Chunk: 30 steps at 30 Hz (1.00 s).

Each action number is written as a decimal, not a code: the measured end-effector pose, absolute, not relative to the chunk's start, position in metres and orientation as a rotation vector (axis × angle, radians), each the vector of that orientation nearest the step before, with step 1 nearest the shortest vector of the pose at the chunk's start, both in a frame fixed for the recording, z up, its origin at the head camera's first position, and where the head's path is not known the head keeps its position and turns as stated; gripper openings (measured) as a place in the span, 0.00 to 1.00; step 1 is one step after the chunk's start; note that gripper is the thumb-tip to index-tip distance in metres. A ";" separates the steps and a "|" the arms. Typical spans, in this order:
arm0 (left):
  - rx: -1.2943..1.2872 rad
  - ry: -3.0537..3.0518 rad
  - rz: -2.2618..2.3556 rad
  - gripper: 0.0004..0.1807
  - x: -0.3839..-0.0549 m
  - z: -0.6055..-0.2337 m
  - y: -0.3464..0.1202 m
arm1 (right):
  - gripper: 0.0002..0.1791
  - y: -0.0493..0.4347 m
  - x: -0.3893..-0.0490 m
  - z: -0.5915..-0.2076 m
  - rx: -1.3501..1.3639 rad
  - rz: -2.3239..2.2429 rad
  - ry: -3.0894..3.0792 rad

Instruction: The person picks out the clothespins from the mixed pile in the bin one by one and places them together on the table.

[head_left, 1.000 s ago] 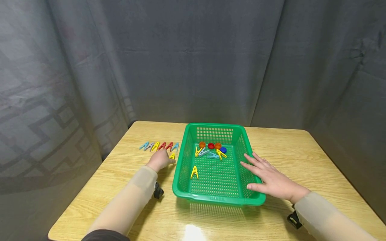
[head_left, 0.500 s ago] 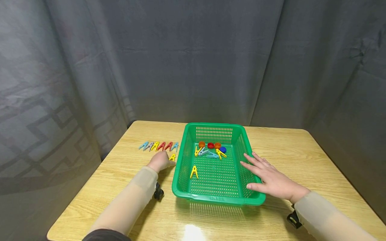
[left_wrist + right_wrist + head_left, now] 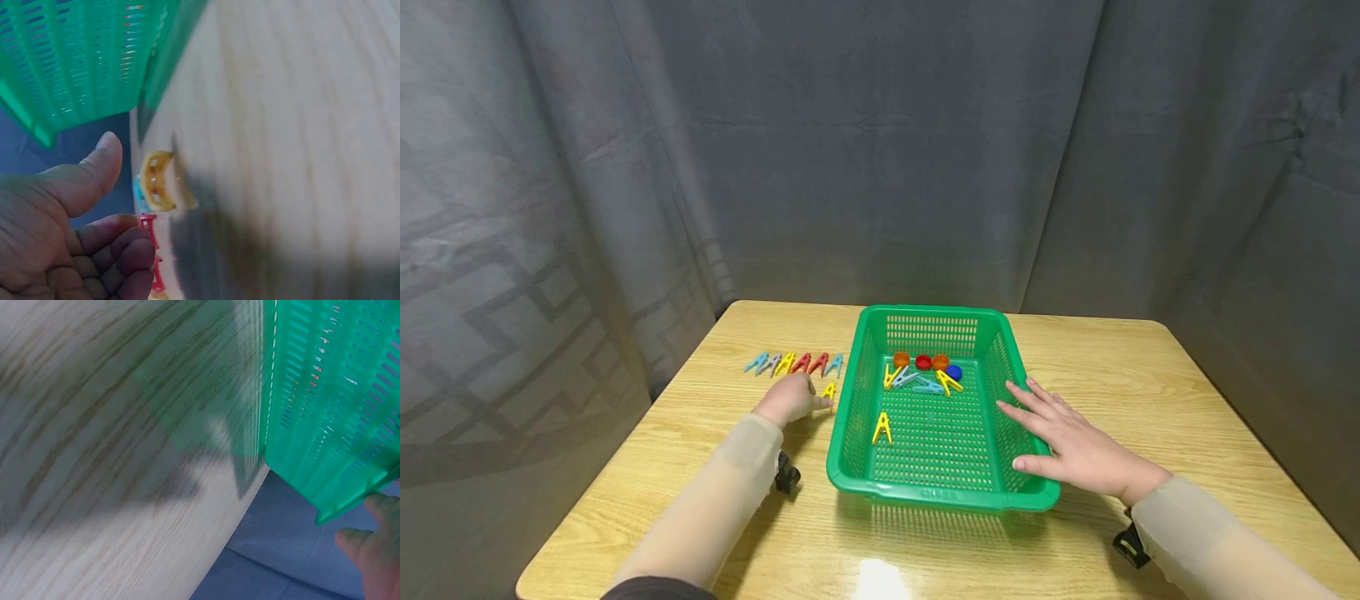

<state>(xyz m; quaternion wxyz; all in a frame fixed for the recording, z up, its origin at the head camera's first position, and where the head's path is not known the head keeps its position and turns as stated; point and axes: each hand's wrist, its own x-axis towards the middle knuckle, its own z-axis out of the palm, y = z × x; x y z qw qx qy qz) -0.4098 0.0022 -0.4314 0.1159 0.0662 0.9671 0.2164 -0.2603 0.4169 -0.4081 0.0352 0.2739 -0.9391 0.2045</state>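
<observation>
Wood-grain tabletop point(image 3: 1150, 400) sat in front of a dark grey curtain point(image 3: 880, 167). Left hand point(image 3: 786, 400): thumb apart from loosely curled fingers, nothing gripped. Yellow clothespin point(image 3: 828, 390) was on the table just beside thumb and index, between hand and green basket point(image 3: 940, 496). Right hand point(image 3: 1078, 446): fingers spread wide over the basket's right rim; couldn't tell if it pressed. Beyond the left hand ran a row of six clothespins point(image 3: 801, 363): light blue, greyish, yellow, two red, light blue. Inside the basket: orange, red, orange, blue caps point(image 3: 923, 362) near the far wall, four clothespins point(image 3: 928, 386) just in front, one lone clothespin point(image 3: 882, 427), yellow, nearer front left.
</observation>
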 end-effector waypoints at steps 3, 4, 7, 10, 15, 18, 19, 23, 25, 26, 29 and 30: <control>0.228 2.841 0.625 0.19 -0.411 -0.428 0.000 | 0.39 0.417 -0.260 -0.408 0.841 0.630 -2.888; 0.234 2.838 0.631 0.19 -0.412 -0.426 0.000 | 0.39 0.417 -0.260 -0.408 0.841 0.630 -2.888; 0.232 2.843 0.646 0.18 -0.412 -0.419 -0.002 | 0.39 0.417 -0.260 -0.408 0.838 0.632 -2.889; 0.228 2.858 0.672 0.16 -0.412 -0.411 -0.004 | 0.39 0.417 -0.261 -0.408 0.836 0.638 -2.890; 0.228 2.835 0.785 0.16 -0.413 -0.396 -0.006 | 0.39 0.417 -0.260 -0.408 0.836 0.638 -2.891; 0.232 2.821 0.870 0.14 -0.414 -0.386 -0.005 | 0.39 0.416 -0.260 -0.408 0.836 0.637 -2.890; 0.238 2.817 0.888 0.14 -0.414 -0.383 -0.004 | 0.39 0.416 -0.260 -0.408 0.836 0.636 -2.890; 0.311 2.842 0.906 0.14 -0.413 -0.366 0.003 | 0.39 0.416 -0.260 -0.408 0.835 0.626 -2.888; 0.352 2.856 0.895 0.15 -0.413 -0.357 0.008 | 0.39 0.416 -0.260 -0.408 0.837 0.623 -2.887; 0.368 2.862 0.888 0.15 -0.413 -0.353 0.011 | 0.39 0.416 -0.260 -0.408 0.837 0.621 -2.888; 0.402 2.875 0.863 0.16 -0.412 -0.343 0.020 | 0.39 0.416 -0.260 -0.408 0.839 0.621 -2.890; 0.409 2.875 0.859 0.15 -0.412 -0.340 0.023 | 0.39 0.416 -0.260 -0.408 0.839 0.621 -2.891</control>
